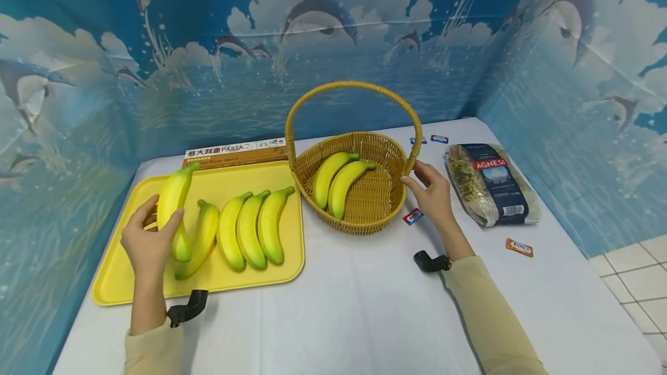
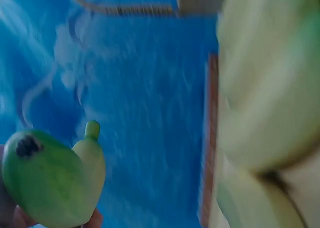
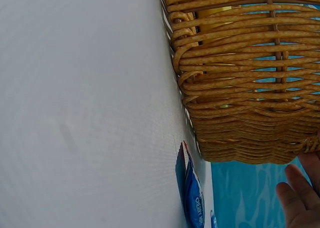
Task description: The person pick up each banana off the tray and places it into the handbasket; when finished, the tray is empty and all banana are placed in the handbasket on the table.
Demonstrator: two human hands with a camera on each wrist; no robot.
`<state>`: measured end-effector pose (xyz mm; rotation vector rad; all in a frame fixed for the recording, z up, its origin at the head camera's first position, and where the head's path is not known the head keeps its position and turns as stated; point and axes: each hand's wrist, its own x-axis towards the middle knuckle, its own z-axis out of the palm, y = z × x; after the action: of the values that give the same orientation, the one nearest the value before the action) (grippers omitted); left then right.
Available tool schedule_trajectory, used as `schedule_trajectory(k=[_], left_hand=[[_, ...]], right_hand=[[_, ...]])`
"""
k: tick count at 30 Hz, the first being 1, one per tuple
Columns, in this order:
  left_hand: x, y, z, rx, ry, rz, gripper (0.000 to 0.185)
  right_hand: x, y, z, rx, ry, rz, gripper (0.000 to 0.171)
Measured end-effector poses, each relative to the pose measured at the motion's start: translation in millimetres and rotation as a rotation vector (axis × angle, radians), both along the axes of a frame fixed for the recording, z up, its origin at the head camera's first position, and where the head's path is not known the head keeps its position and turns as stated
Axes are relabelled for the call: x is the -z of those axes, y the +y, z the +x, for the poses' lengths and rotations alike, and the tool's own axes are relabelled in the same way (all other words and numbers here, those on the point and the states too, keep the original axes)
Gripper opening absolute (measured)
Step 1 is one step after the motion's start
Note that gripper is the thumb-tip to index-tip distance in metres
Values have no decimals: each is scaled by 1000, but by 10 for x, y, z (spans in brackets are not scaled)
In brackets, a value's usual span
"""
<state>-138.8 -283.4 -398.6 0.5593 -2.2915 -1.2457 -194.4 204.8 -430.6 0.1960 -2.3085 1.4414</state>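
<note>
Over the yellow tray point(image 1: 117, 282), left hand point(image 1: 148, 242) is gripping a banana point(image 1: 173, 204), fingers wrapped round it, lifted clear. Right hand point(image 1: 432, 192), fingers relaxed, is resting against the wicker basket point(image 1: 388, 213) rim.

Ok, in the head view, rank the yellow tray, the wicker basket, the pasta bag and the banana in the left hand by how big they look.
1. yellow tray
2. wicker basket, about as large if its handle counts, so these two are close
3. pasta bag
4. banana held by the left hand
</note>
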Motion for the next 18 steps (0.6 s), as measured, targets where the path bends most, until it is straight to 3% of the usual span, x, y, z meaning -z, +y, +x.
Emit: schedule_trajectory(k=[4,9,13,18], left_hand=[[-142,453,46,168,110,-65,53],[-251,1054,-9,410,172,-99,52],[-298,1502,-153,539,183,-99,53],[-266,1992,-420,620,179,-88,53]], right_hand=[[16,3,4,-8,10,0,43],[6,5,-2,-11,12,-4,43],[-18,0,-5,-8,11,-6,43],[-16,3,-9,-5,16,9,42]])
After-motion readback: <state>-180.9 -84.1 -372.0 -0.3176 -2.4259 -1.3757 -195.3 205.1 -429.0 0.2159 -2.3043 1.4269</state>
